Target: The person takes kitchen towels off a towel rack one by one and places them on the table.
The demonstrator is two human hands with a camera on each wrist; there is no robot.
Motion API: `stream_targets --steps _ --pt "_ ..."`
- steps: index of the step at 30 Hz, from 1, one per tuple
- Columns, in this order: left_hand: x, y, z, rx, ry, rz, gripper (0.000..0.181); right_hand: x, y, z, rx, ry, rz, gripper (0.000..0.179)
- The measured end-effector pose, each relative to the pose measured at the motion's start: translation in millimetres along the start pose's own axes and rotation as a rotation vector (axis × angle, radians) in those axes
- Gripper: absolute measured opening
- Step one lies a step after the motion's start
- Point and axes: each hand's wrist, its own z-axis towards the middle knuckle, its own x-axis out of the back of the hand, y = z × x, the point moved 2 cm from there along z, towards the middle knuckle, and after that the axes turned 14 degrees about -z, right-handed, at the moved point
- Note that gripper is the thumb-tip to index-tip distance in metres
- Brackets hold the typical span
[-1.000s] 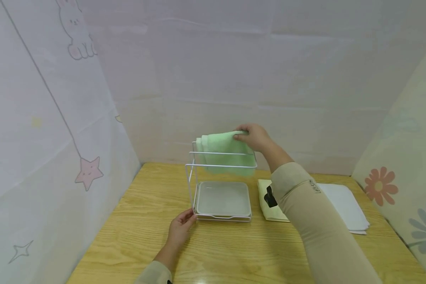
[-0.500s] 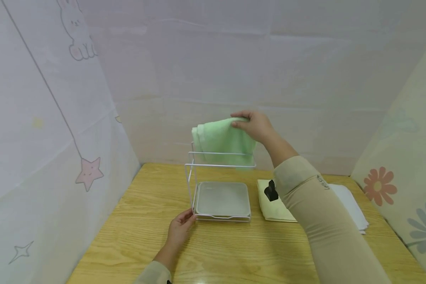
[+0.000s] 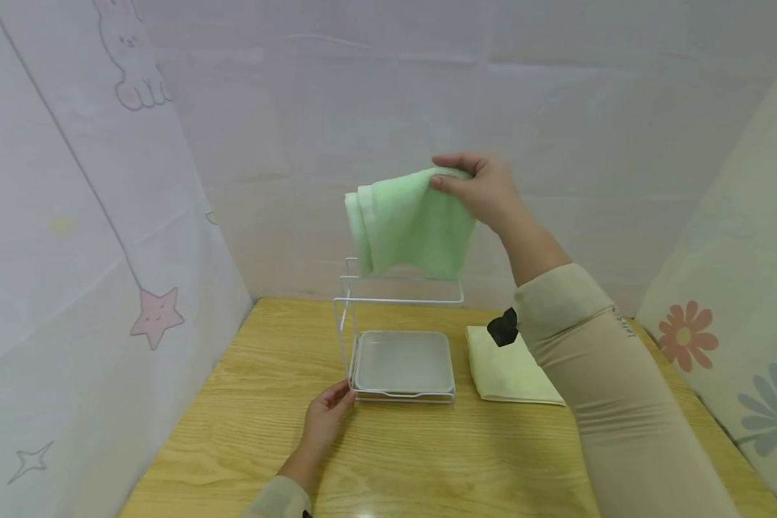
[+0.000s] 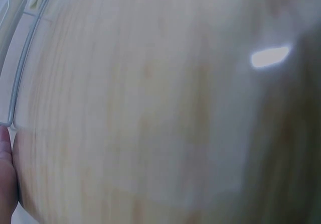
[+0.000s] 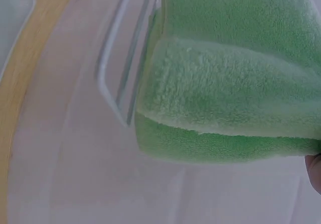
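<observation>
In the head view a folded light green towel [image 3: 408, 226] hangs from my right hand [image 3: 485, 188], which pinches its upper right edge between thumb and fingers. The towel's lower edge overlaps the back top bar of a white wire rack [image 3: 398, 300]. Down at the rack's front left base corner, my left hand [image 3: 326, 417] grips the wire. Inside the rack's base sits a shallow pale grey tray [image 3: 404, 360]. The right wrist view shows the towel's fluffy folds [image 5: 230, 93] up close beside the rack's bars [image 5: 103, 63]. Only a thumb edge of the left hand [image 4: 7, 184] shows in the left wrist view.
To the right of the rack lies a folded pale yellow cloth [image 3: 511, 374], partly covered by the right sleeve [image 3: 609, 374]. The wooden table [image 3: 421, 460] has patterned fabric walls [image 3: 388, 129] behind it and at both sides.
My right hand has raised the green towel from over the rack's back top bars. The left hand keeps its place at the base. A white cloth at the right is now hidden behind the sleeve.
</observation>
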Motion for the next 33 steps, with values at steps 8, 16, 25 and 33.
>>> stream_targets --steps 8,16,25,33 --pt "2.7 -5.5 4.6 -0.001 0.003 -0.008 0.041 28 -11 -11.4 -0.019 0.037 0.086 0.038" --pt "2.6 -6.8 5.7 0.016 0.007 -0.001 0.04 58 -11 -24.2 -0.003 0.069 0.094 0.037" --pt "-0.1 -3.8 6.8 0.037 0.015 0.013 0.04 104 -3 -46.3 0.089 0.169 0.26 0.027" --pt "3.6 -6.0 12.6 0.018 0.012 0.006 0.041 129 10 -70.6 0.031 0.208 0.241 0.031"
